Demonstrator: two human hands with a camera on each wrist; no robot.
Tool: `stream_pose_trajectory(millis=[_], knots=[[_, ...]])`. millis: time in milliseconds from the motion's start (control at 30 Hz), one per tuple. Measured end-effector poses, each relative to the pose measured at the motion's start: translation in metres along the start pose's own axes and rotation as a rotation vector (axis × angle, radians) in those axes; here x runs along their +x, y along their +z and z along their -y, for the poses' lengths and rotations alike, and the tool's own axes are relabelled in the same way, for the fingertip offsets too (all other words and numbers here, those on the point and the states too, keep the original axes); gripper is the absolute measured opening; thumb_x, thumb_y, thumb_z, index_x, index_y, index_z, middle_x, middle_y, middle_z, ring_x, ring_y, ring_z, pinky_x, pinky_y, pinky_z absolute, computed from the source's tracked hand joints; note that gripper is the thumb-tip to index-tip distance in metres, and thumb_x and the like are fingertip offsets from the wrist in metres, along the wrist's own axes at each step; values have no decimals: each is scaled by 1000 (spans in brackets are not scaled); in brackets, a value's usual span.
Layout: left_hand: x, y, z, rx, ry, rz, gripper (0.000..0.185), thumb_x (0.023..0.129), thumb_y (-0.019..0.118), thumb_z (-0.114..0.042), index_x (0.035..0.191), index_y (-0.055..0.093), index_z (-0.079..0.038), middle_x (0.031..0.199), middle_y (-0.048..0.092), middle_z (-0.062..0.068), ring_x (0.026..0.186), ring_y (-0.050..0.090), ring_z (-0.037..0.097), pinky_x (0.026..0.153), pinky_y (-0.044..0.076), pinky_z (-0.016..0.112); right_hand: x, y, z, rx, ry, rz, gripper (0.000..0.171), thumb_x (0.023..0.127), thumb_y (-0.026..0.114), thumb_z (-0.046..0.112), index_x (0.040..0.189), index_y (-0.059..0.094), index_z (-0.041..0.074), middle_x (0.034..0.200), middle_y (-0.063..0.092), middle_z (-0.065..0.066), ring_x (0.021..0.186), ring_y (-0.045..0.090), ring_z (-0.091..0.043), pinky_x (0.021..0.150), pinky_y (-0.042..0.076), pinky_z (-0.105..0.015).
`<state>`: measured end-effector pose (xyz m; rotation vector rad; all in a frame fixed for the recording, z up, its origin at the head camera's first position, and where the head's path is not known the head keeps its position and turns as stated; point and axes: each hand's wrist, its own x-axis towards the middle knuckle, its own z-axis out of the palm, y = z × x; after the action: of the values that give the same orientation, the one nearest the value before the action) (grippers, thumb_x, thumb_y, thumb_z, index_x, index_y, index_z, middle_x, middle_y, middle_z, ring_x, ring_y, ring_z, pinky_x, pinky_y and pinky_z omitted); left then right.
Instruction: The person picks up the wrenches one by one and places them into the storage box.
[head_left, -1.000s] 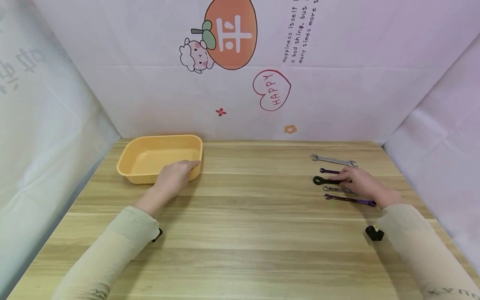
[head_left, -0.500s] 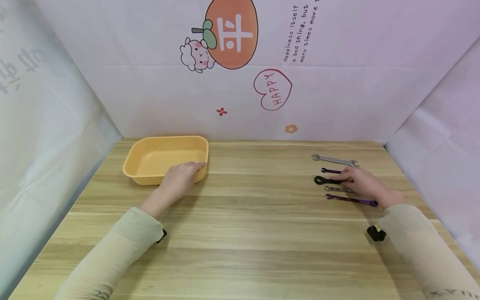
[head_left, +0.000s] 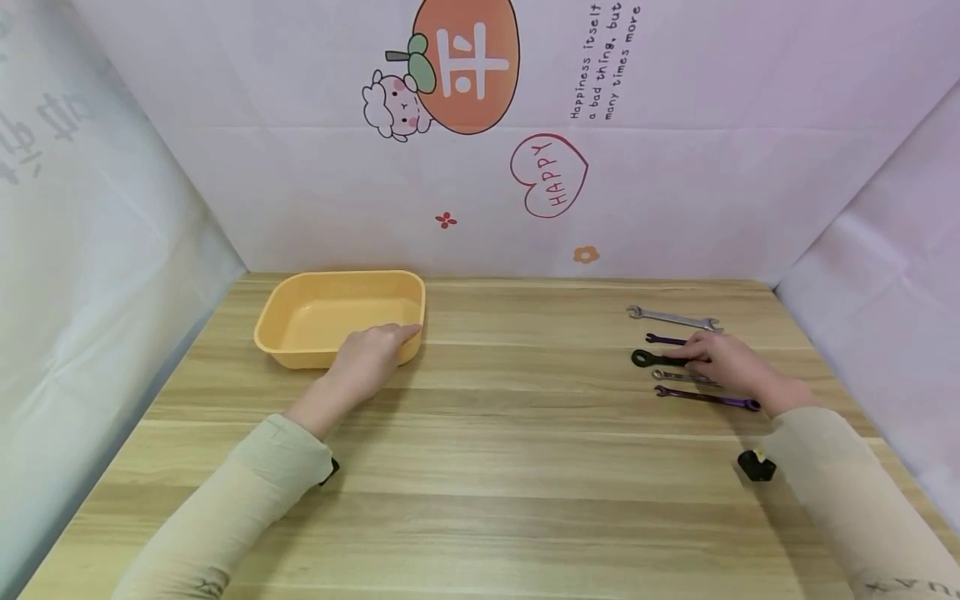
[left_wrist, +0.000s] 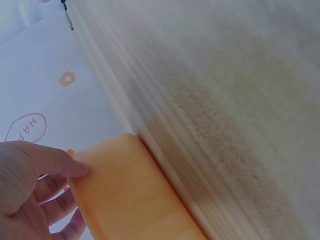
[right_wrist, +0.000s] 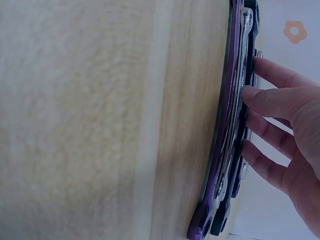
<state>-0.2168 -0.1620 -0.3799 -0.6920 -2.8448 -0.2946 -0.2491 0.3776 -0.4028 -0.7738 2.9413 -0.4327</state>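
A yellow plastic basin (head_left: 337, 321) stands at the back left of the table. My left hand (head_left: 367, 358) grips its right rim, the thumb on the outer wall and the fingers over the inside, as the left wrist view shows. At the right, several wrenches lie side by side. My right hand (head_left: 727, 362) pinches the black ratchet wrench (head_left: 643, 358) by its shaft, which still lies among the others. Beyond it are a silver open-end wrench (head_left: 671, 317) and a small purple wrench (head_left: 663, 339). Nearer are a small silver wrench (head_left: 675, 377) and a longer purple wrench (head_left: 708, 399).
The wooden table (head_left: 510, 467) ends at a printed white cloth wall (head_left: 675, 192) at the back. White cloth also hangs at the left and right sides. A wide stretch of tabletop separates the basin from the wrenches.
The basin has slid a little to the right with my left hand on its rim. My right hand stays at the black ratchet wrench, and the wrenches have not visibly moved.
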Motion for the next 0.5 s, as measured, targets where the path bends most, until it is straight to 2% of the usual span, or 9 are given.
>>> stream_pose_trajectory(millis=[167,367,500], knots=[[0,1,-3,1,22,-25,40,94,59,10,130,71,-4,98,74,15,84,72,32,59,57,44,0,1,-1,-19,-24,-21,38,88,73,-8,125,73,1,104,67,-14,85,64,-25,70,52,-42],[1,2,-7,2,21,-17,41,94,60,10,130,71,-5,99,74,15,84,72,31,59,56,43,0,0,-1,-15,-21,-9,39,88,73,-7,126,72,1,103,67,-13,83,62,-21,68,51,-40],[2,2,-10,-1,23,-6,41,94,61,10,131,70,-5,102,75,15,87,72,31,60,57,42,0,1,-1,-2,-7,2,39,89,72,-8,127,72,0,105,68,-15,87,65,-27,71,53,-43]])
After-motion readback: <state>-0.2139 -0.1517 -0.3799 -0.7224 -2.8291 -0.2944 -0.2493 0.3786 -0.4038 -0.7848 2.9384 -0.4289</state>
